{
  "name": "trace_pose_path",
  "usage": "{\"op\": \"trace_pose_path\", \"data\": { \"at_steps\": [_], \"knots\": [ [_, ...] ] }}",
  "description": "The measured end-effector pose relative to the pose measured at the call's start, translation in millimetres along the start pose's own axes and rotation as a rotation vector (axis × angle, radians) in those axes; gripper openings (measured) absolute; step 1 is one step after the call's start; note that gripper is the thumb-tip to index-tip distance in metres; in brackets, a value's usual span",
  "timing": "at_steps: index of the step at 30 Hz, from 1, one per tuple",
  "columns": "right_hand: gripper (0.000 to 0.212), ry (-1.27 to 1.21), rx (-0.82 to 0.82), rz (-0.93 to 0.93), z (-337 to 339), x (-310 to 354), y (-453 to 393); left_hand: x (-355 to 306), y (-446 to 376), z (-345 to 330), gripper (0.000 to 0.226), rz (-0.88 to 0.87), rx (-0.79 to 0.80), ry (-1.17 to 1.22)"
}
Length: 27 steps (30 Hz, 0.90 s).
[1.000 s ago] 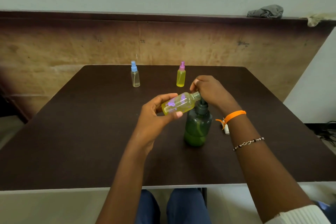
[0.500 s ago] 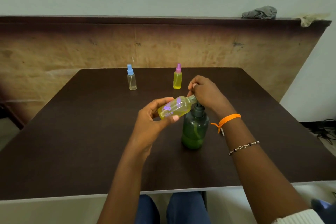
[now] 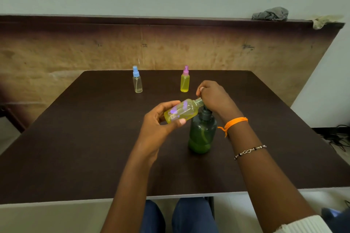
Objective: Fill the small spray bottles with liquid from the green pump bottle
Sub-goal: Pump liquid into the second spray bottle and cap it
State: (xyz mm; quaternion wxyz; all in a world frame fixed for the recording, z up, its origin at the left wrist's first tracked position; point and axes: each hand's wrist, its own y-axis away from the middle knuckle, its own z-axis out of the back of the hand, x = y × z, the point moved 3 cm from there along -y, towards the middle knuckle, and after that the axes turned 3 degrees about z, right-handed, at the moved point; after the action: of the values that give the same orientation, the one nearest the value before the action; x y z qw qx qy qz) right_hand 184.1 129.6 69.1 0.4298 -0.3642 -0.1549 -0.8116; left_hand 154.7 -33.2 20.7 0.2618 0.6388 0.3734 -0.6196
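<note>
Small bottle (image 3: 180, 110) is gripped tilted in L hand (image 3: 158, 128), neck held at the nozzle under R hand (image 3: 214, 96), prob. so liquid is fed straight in. R fingers are curled on the pump head of green bottle (image 3: 202, 134), just below. Beyond the hands: blue-cap bottle (image 3: 137, 81), pink-cap bottle (image 3: 185, 81), well apart; path unobstructed.

Two spray bottles (image 3: 137, 81) (image 3: 185, 80) block far table (image 3: 75, 147); near side open.

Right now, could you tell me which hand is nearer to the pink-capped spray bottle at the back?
Right. The right hand is just beside the pink-capped spray bottle, on the pump; the left hand is farther forward, holding a tilted bottle.
</note>
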Motion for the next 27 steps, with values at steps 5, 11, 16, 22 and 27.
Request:
{"op": "trace_pose_path", "data": {
  "at_steps": [5,11,16,22,27],
  "knots": [
    [0.025,0.051,0.019,0.056,4.8,3.9,-6.1,-2.6,1.6,0.1,0.043,-0.008,-0.001,0.015],
    [0.042,-0.222,0.018,0.011,-3.9,-11.0,-5.8,0.5,-0.1,-1.7,0.042,-0.001,0.001,0.009],
    [0.040,-0.145,0.072,0.031,-1.6,-7.5,-8.2,-2.5,0.1,-0.5,0.042,-0.004,0.006,0.010],
    [0.041,-0.198,0.068,0.026,-2.2,-5.3,-11.2,-0.6,-1.1,-1.0,0.043,-0.004,0.002,0.007],
    [0.030,-0.222,-0.013,-0.037,-11.4,-12.5,-6.4,0.4,-1.9,-1.8,0.044,-0.002,-0.017,-0.015]
  ]
}}
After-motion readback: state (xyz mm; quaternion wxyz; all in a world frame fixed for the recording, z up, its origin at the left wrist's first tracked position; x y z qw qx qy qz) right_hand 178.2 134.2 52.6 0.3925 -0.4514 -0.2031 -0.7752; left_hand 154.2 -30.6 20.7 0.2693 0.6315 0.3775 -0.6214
